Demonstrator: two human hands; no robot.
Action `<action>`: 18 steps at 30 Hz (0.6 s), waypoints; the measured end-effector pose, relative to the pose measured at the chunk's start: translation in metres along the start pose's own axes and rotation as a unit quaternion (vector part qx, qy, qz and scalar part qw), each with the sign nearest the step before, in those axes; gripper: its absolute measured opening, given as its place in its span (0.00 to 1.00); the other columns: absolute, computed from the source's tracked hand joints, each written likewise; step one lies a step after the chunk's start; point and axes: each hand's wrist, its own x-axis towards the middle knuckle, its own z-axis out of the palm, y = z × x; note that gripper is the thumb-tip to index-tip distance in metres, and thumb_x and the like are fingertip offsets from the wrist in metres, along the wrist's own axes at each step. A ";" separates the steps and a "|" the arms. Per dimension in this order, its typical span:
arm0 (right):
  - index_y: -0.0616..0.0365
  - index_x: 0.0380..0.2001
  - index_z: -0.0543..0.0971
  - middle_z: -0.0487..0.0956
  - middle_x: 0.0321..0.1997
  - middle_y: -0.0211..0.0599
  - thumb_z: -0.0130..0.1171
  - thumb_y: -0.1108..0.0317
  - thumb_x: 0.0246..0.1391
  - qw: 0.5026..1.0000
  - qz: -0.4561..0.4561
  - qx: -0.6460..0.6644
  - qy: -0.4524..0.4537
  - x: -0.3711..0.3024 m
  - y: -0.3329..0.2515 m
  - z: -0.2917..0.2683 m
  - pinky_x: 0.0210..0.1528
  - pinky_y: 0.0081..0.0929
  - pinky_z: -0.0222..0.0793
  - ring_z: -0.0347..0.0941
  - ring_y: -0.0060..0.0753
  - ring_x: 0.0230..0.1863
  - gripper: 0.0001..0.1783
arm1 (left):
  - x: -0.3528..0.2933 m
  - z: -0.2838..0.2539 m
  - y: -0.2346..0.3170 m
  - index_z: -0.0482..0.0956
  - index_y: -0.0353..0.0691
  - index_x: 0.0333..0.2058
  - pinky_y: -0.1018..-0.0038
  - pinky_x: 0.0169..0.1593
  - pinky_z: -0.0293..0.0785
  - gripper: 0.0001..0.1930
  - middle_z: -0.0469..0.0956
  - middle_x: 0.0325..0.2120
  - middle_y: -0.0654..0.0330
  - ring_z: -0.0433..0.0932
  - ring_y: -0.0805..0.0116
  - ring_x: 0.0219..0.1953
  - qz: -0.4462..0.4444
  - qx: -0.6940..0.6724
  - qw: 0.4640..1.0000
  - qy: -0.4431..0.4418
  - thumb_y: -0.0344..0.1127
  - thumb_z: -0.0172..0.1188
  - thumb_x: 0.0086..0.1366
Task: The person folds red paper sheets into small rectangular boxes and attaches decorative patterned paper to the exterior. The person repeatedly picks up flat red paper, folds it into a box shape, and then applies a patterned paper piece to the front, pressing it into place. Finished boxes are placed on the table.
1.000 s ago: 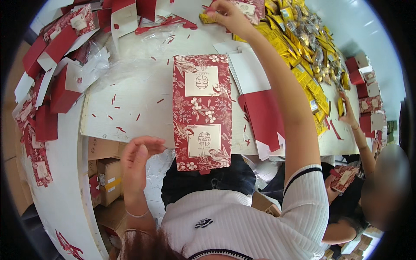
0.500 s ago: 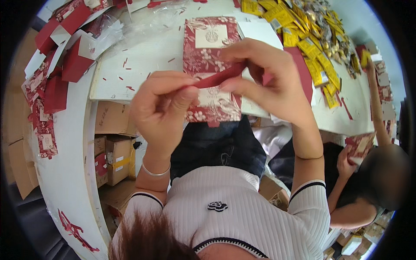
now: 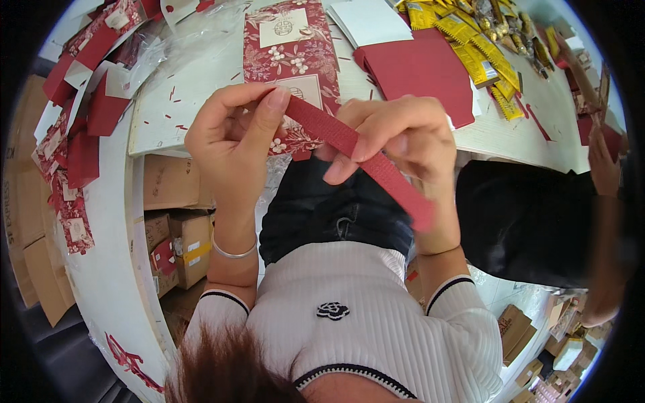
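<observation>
From my remote feed I make out two cream labels on the patterned red panel: the upper label bears a rounded dark emblem, while the lower label is partly covered. On the bench, I see dark print on the yellow packets. At my left edge, dark capital letters run sideways up a cardboard sheet. A white label sits on a brown carton, too small for me to read.
</observation>
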 end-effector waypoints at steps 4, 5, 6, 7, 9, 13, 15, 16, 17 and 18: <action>0.71 0.29 0.74 0.76 0.30 0.43 0.50 0.81 0.45 0.994 -0.044 0.104 0.016 0.004 0.017 0.001 0.40 0.25 0.69 0.75 0.32 0.35 0.07 | 0.000 0.002 -0.004 0.76 0.31 0.30 0.88 0.24 0.67 0.06 0.75 0.22 0.62 0.71 0.82 0.22 -0.038 -0.008 0.999 -0.001 0.25 0.61 0.53; 0.70 0.29 0.75 0.75 0.29 0.42 0.52 0.80 0.45 0.995 -0.048 0.086 -0.010 0.004 0.023 -0.009 0.40 0.25 0.68 0.74 0.31 0.35 0.06 | 0.000 0.001 -0.003 0.76 0.31 0.30 0.88 0.25 0.67 0.06 0.76 0.23 0.61 0.71 0.82 0.22 -0.052 -0.011 0.999 0.000 0.25 0.60 0.54; 0.70 0.28 0.75 0.75 0.29 0.42 0.54 0.79 0.44 0.996 -0.052 0.068 -0.037 0.005 0.026 -0.014 0.40 0.25 0.68 0.74 0.31 0.35 0.06 | 0.000 0.000 0.000 0.76 0.31 0.31 0.88 0.25 0.67 0.06 0.76 0.23 0.61 0.71 0.82 0.22 -0.066 -0.013 0.998 0.000 0.26 0.60 0.54; 0.66 0.25 0.75 0.73 0.26 0.37 0.57 0.76 0.44 0.999 -0.046 0.018 -0.011 0.003 0.025 -0.016 0.35 0.21 0.63 0.70 0.25 0.31 0.04 | 0.001 -0.001 0.001 0.76 0.31 0.31 0.88 0.25 0.67 0.06 0.76 0.24 0.61 0.71 0.82 0.22 -0.080 -0.015 0.997 0.000 0.26 0.60 0.54; 0.65 0.22 0.74 0.71 0.25 0.34 0.57 0.76 0.44 0.991 -0.061 -0.122 0.004 0.007 0.024 -0.013 0.32 0.20 0.60 0.66 0.23 0.28 0.03 | -0.002 -0.002 0.001 0.76 0.30 0.34 0.88 0.25 0.67 0.08 0.77 0.25 0.60 0.71 0.82 0.22 -0.099 -0.037 0.994 -0.005 0.27 0.59 0.56; 0.63 0.20 0.72 0.67 0.23 0.31 0.56 0.74 0.46 0.972 -0.070 -0.217 0.063 0.007 0.028 -0.005 0.30 0.19 0.57 0.62 0.23 0.26 0.06 | -0.003 -0.001 0.003 0.75 0.30 0.39 0.87 0.26 0.69 0.10 0.77 0.28 0.58 0.73 0.81 0.25 -0.077 -0.031 0.996 -0.035 0.28 0.55 0.58; 0.64 0.20 0.72 0.67 0.23 0.31 0.56 0.73 0.47 0.971 -0.064 -0.210 0.091 0.006 0.026 -0.003 0.30 0.19 0.57 0.62 0.23 0.26 0.06 | -0.004 -0.006 -0.001 0.74 0.29 0.40 0.85 0.28 0.71 0.11 0.77 0.29 0.58 0.74 0.79 0.28 -0.058 -0.006 0.996 -0.068 0.28 0.54 0.59; 0.64 0.20 0.72 0.67 0.23 0.31 0.56 0.73 0.47 0.971 -0.061 -0.207 0.101 0.005 0.025 -0.002 0.30 0.19 0.58 0.63 0.23 0.26 0.07 | -0.005 -0.008 -0.003 0.74 0.29 0.40 0.84 0.29 0.73 0.11 0.77 0.30 0.57 0.75 0.78 0.29 -0.049 0.006 0.995 -0.085 0.28 0.53 0.60; 0.64 0.20 0.72 0.67 0.22 0.31 0.56 0.73 0.47 0.971 -0.058 -0.204 0.112 0.005 0.025 -0.002 0.30 0.19 0.58 0.63 0.23 0.26 0.07 | -0.006 -0.007 0.000 0.74 0.29 0.40 0.83 0.31 0.73 0.11 0.77 0.31 0.57 0.75 0.78 0.30 -0.069 -0.040 0.993 -0.089 0.27 0.53 0.60; 0.64 0.20 0.72 0.68 0.22 0.31 0.56 0.73 0.47 0.970 -0.060 -0.208 0.109 0.005 0.025 -0.003 0.30 0.19 0.58 0.63 0.23 0.26 0.07 | -0.007 -0.004 0.004 0.74 0.29 0.40 0.83 0.32 0.74 0.11 0.77 0.31 0.57 0.75 0.77 0.30 -0.090 -0.087 0.988 -0.092 0.26 0.53 0.59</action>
